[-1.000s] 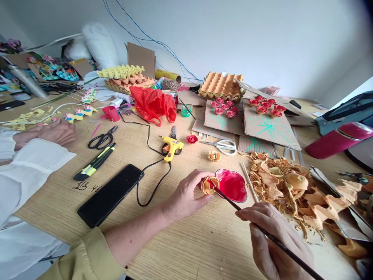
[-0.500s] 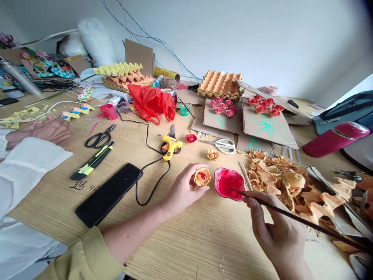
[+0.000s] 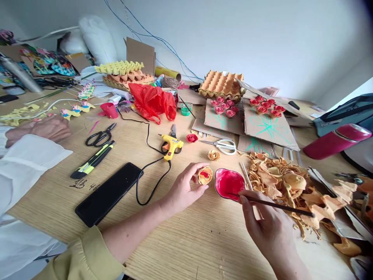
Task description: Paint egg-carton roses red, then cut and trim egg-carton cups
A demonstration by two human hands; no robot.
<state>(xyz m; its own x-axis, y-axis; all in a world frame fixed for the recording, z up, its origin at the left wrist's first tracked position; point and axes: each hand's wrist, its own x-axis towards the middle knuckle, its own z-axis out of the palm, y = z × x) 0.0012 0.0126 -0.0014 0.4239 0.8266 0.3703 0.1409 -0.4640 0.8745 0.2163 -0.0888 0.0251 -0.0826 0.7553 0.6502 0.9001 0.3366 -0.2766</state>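
My left hand pinches a small orange paper rose, partly daubed red inside, just above the wooden table. To its right sits a shallow dish of red paint. My right hand grips a thin dark paintbrush, whose tip rests in the paint at the dish's near edge. The brush handle points right, over a heap of orange cardboard petals.
A yellow glue gun with a black cord, a black phone, a utility knife, black scissors and white scissors lie around. Another person's hand and white sleeve rest at left. Red roses sit on cardboard behind.
The brush left the rose and swung right, its tip dropping into the red paint dish. My left hand drew the rose slightly back and turned it.
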